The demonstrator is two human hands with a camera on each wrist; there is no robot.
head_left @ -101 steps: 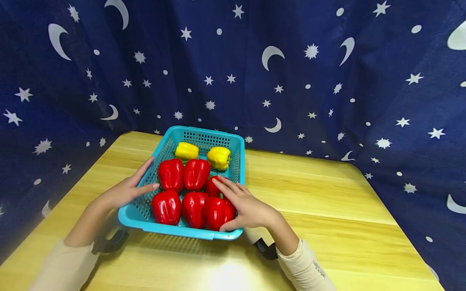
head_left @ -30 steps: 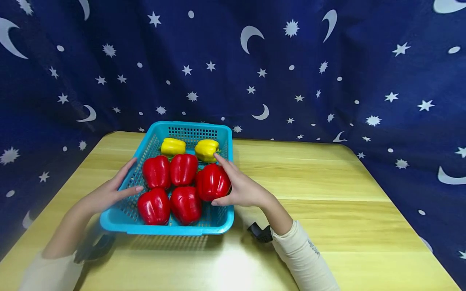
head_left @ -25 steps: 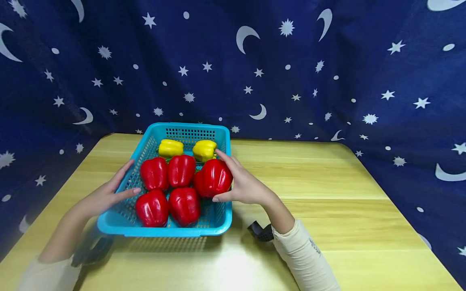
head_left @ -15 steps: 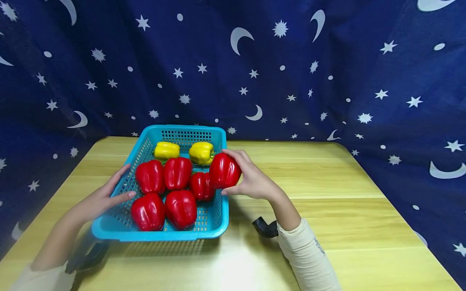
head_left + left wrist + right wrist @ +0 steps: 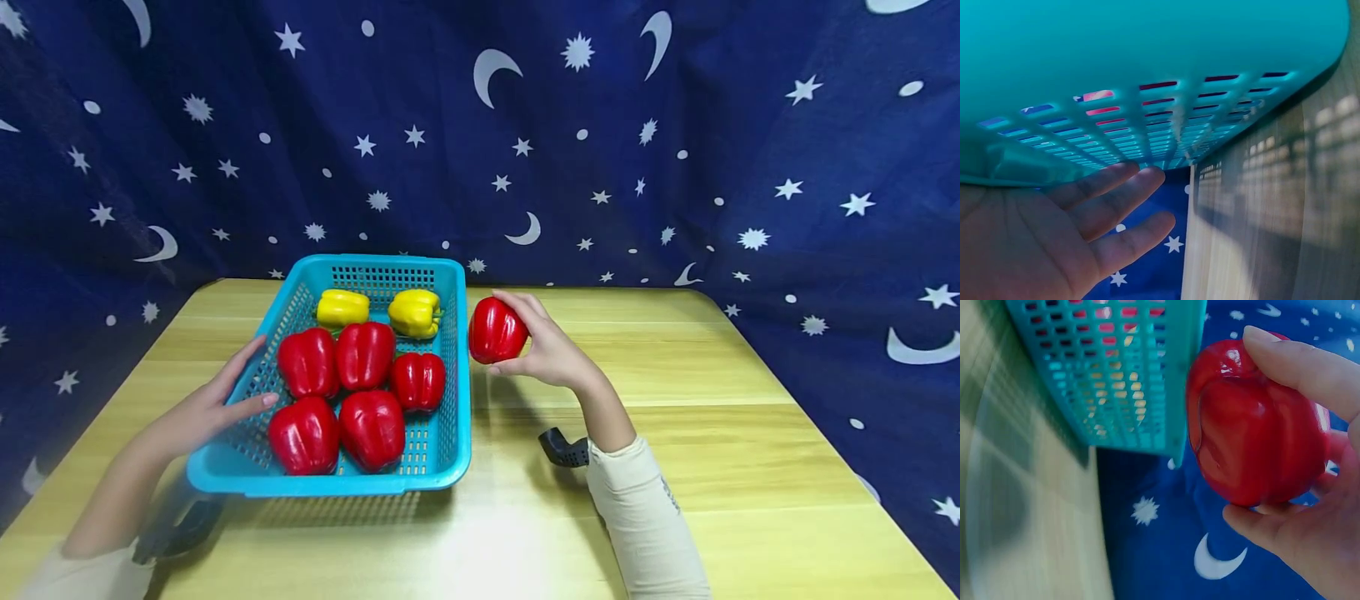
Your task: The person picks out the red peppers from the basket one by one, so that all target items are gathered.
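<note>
A red bell pepper [image 5: 497, 331] is off the table just right of the basket, gripped by my right hand [image 5: 553, 350] with thumb and fingers on either side. The right wrist view shows the glossy pepper [image 5: 1254, 425] close beside the basket wall. My left hand [image 5: 197, 417] rests at the left rim of the blue basket [image 5: 330, 486], thumb straight over the rim and fingers extended along the outside. In the left wrist view those fingers [image 5: 1113, 200] lie under the slotted wall. Several red bell peppers [image 5: 372, 430] and two yellow ones [image 5: 415, 313] lie inside the basket.
The basket stands on the left half of a light wooden table [image 5: 675, 375]. A dark blue curtain [image 5: 420, 100] with white stars and moons hangs behind the table's back edge. Black wrist mounts [image 5: 562, 447] sit beneath both forearms.
My right hand has lifted a red bell pepper from the basket's front right corner and carried it over the right rim. The left hand has stayed on the left rim.
</note>
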